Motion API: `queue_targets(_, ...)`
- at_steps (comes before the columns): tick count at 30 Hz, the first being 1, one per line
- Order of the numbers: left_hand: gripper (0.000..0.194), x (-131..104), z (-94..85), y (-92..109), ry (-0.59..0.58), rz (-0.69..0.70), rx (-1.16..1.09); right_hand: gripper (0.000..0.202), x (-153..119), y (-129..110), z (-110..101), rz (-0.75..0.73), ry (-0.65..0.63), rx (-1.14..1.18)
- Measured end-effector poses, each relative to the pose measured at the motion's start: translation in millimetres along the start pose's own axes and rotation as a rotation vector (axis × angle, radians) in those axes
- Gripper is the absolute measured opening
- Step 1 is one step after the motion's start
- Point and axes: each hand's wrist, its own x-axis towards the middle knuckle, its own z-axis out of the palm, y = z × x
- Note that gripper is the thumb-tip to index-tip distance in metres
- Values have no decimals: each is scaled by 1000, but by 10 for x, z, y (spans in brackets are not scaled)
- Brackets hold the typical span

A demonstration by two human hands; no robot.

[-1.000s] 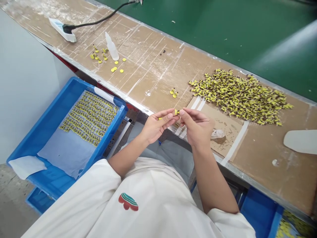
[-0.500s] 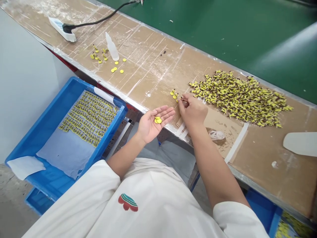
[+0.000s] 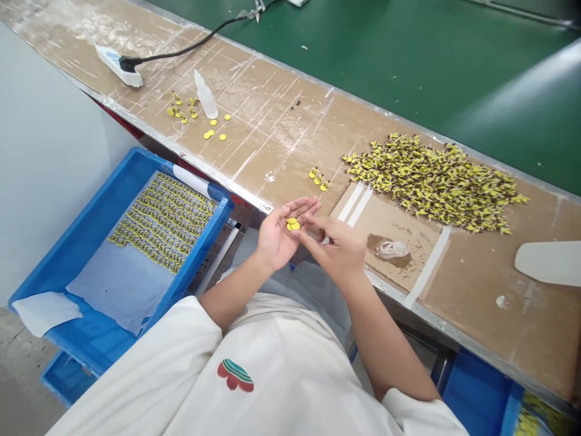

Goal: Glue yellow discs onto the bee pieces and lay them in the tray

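My left hand (image 3: 278,239) is turned palm up with its fingers stretched out, holding a few small yellow discs (image 3: 293,224) in the palm. Over its edge, my right hand (image 3: 338,245) has thumb and fingers bent together, tips beside the discs. Whether something small is between those tips is hidden. Just beyond both hands, a few yellow-based pieces with dark tops (image 3: 319,179) stand on the cardboard-covered bench (image 3: 272,145). To their right lies a large heap of small yellow and dark-brown pieces (image 3: 431,181).
Further left, a white squeeze bottle (image 3: 206,97) stands among loose yellow discs (image 3: 222,137) and several standing pieces (image 3: 181,111). A power strip (image 3: 115,65) lies beyond. A blue tray (image 3: 86,218) holds rows of pieces (image 3: 166,221). A wet patch (image 3: 391,249) marks the cardboard at right.
My right hand has drawn back from the small standing group to my left palm. One more piece now shows standing in that group. The left hand still holds the discs.
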Motion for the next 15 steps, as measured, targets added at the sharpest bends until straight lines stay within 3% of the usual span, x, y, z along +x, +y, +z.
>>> queue_targets(4,29,-24,63,-80,-21,-13,-16,24,-74,23,5,40,-19,-9)
queue_targets(11,15,-37,289,-160,98,-167,-112,22,-59,23,-216,-91,136,-134)
queue_targets(15,12,-40,385,-220,-11,-249,-129,29,-32,-18,-375,-117,228,-148)
